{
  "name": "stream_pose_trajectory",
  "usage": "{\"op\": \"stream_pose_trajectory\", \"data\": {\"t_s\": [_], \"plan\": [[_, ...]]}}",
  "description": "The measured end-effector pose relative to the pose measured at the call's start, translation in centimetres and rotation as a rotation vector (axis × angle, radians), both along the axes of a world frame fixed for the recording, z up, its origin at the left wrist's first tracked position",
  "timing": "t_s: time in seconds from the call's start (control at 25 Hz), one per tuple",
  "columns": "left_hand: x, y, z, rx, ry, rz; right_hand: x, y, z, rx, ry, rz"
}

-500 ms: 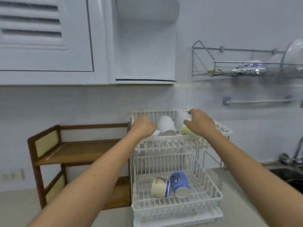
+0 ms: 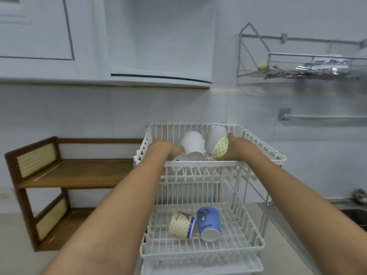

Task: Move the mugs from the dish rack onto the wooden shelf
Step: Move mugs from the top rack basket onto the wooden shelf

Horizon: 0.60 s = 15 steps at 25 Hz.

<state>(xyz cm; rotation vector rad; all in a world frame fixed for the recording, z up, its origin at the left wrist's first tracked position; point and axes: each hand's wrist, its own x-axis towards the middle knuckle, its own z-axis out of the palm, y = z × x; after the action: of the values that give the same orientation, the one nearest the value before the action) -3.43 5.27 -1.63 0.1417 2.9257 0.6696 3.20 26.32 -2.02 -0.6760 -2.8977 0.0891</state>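
Right hand is wrapped round the dotted mug in the dish rack top tier, presumably for lifting. Left hand is pressed beside the white mug; its grip cannot be told, fingers hidden

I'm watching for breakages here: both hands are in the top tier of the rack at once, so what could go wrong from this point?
1. The left hand reaches a white mug packed against a second white mug; lifting one may knock the other.
2. The right hand holds a yellow-patterned cup tilted on its side, so the grip could slip.
3. Each mug must clear the dish rack rim on its way to the wooden shelf.
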Motion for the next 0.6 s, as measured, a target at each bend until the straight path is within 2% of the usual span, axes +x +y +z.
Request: {"op": "stream_pose_trajectory", "data": {"t_s": [0.12, 0.28, 0.4, 0.48, 0.6], "plan": [[0.2, -0.3, 0.3, 0.229, -0.129, 0.011, 0.1, 0.7, -0.2, -0.066, 0.059, 0.017], [0.5, -1.3, 1.0, 0.208, -0.018, -0.009, 1.6, 1.5, 1.1, -0.228, 0.243, 0.044], [0.8, -2.9, 3.2, 0.473, 0.008, -0.021, 2.5, 1.1, 2.9, -0.385, 0.431, 0.13], [0.9, -4.8, 4.5, 0.632, 0.044, -0.085, 2.9, -0.6, 3.7, -0.61, 0.566, 0.26], [1.1, -9.1, 5.5, 0.859, 0.043, -0.181, 2.5, -4.7, 4.6, -0.845, 0.641, 0.454]]}}
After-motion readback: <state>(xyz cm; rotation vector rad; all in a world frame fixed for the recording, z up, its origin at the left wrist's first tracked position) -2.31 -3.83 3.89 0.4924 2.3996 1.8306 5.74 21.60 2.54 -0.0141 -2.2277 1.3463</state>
